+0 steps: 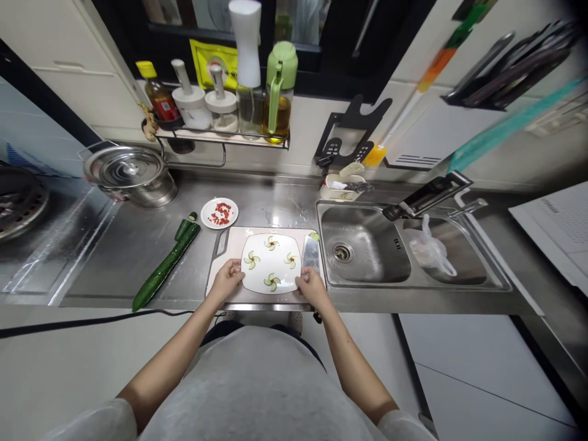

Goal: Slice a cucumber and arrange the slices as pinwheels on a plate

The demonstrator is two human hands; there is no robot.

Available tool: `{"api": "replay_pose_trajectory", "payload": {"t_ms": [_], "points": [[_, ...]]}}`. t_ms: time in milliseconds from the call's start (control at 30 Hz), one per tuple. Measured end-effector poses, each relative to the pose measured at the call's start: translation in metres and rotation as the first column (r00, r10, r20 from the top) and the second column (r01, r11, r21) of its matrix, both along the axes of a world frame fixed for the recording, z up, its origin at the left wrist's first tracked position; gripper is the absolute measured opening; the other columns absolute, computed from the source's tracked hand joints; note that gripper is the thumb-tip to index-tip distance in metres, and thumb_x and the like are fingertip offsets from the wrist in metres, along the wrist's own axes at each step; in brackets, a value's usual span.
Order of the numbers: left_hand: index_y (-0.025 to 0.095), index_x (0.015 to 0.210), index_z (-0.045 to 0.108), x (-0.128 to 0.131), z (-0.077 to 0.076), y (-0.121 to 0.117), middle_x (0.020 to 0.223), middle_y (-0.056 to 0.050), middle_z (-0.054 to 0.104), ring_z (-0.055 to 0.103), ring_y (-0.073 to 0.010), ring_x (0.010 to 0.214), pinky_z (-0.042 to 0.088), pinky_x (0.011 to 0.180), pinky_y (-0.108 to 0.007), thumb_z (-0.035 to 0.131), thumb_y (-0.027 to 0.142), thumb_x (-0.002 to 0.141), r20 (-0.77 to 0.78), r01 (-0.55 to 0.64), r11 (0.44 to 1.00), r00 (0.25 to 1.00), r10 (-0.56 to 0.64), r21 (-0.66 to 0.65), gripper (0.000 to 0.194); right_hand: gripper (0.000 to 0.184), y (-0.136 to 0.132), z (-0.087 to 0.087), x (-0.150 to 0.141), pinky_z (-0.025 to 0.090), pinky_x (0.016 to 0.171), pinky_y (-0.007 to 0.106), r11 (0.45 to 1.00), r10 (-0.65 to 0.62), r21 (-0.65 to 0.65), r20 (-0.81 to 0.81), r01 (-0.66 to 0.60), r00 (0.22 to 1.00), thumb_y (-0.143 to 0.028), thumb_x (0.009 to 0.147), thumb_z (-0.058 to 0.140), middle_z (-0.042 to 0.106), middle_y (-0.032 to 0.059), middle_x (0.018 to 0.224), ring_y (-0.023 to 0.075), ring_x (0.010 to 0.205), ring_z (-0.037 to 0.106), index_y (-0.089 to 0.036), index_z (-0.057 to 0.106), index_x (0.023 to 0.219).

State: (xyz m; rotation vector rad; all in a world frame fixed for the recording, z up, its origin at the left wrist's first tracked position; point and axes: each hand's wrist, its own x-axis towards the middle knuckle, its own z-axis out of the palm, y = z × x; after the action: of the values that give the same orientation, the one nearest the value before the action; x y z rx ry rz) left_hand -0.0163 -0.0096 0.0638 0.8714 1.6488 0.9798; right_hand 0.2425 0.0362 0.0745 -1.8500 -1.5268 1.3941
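Note:
A white square plate (271, 283) lies on a pale cutting board (229, 240) at the counter's front edge. On the plate sit several pinwheel shapes of cucumber slices (271, 243) with red centres. My left hand (226, 280) grips the plate's left front edge, fingers curled over the rim. My right hand (311, 286) grips its right front edge the same way. A cleaver (311, 253) lies flat on the board just right of the plate, close to my right hand.
A long cucumber (165, 267) lies left of the board. Behind it stands a small white dish of red bits (219, 213). A steel pot (129, 174) is at back left, a bottle rack (220, 131) behind, a double sink (367, 251) with a plastic bag (429, 250) at right.

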Motion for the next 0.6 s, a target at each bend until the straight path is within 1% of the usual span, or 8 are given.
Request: {"api": "replay_pose_trajectory", "payload": {"t_ms": [67,167,233,267,367,600], "points": [[0.019,0.100,0.052,0.002,0.021,-0.007,0.064,0.007,0.052,0.050,-0.0088,0.054,0.042,0.054,-0.022,0.061,0.033,0.064,0.115,-0.030,0.999,0.993,0.027,0.024,0.040,0.020,-0.005,0.018,0.004,0.038,0.047,0.023,1.000,-0.024,-0.013,-0.124,0.022,0.992,-0.027,0.073,0.051,0.051,-0.0092,0.053,0.0122,0.044,0.049,-0.023,0.044,0.091],[0.019,0.104,0.050,0.005,0.053,-0.019,0.063,0.007,0.056,0.052,-0.0092,0.052,0.045,0.056,-0.023,0.067,0.035,0.065,0.221,-0.022,1.000,0.975,0.020,0.008,0.046,0.027,-0.015,0.050,0.008,0.034,0.042,0.021,0.999,-0.049,-0.036,-0.262,0.041,0.964,-0.037,0.072,0.057,0.047,-0.0109,0.051,0.0109,0.041,0.046,-0.024,0.043,0.091],[0.020,0.105,0.048,0.007,0.070,-0.027,0.059,0.008,0.056,0.053,-0.0095,0.050,0.046,0.055,-0.023,0.069,0.036,0.066,0.270,-0.011,1.000,0.963,0.011,-0.002,0.048,0.031,-0.021,0.068,0.010,0.032,0.040,0.019,0.997,-0.076,-0.054,-0.324,0.062,0.943,-0.040,0.071,0.060,0.045,-0.0116,0.050,0.0100,0.041,0.046,-0.024,0.044,0.091],[0.020,0.106,0.046,0.007,0.075,-0.031,0.058,0.009,0.057,0.053,-0.0098,0.050,0.046,0.055,-0.022,0.070,0.037,0.066,0.291,0.001,1.000,0.957,0.001,-0.009,0.050,0.033,-0.023,0.075,0.011,0.031,0.039,0.019,0.995,-0.090,-0.063,-0.342,0.072,0.935,-0.040,0.070,0.061,0.045,-0.0118,0.050,0.0098,0.041,0.046,-0.024,0.044,0.091],[0.022,0.108,0.043,0.007,0.085,-0.038,0.058,0.008,0.060,0.056,-0.0106,0.051,0.046,0.056,-0.022,0.074,0.036,0.065,0.340,0.031,0.999,0.940,-0.024,-0.014,0.054,0.036,-0.030,0.087,0.011,0.029,0.037,0.018,0.990,-0.127,-0.097,-0.365,0.098,0.922,-0.042,0.068,0.064,0.044,-0.0121,0.051,0.0096,0.041,0.046,-0.024,0.044,0.091],[0.021,0.110,0.042,0.008,0.095,-0.050,0.065,0.004,0.067,0.059,-0.0110,0.054,0.046,0.058,-0.022,0.073,0.032,0.069,0.377,0.025,0.999,0.926,-0.033,0.025,0.052,0.033,-0.044,0.099,0.011,0.031,0.038,0.018,0.986,-0.163,-0.108,-0.378,0.131,0.912,-0.041,0.069,0.064,0.041,-0.0127,0.049,0.0091,0.041,0.045,-0.024,0.046,0.091]]}}
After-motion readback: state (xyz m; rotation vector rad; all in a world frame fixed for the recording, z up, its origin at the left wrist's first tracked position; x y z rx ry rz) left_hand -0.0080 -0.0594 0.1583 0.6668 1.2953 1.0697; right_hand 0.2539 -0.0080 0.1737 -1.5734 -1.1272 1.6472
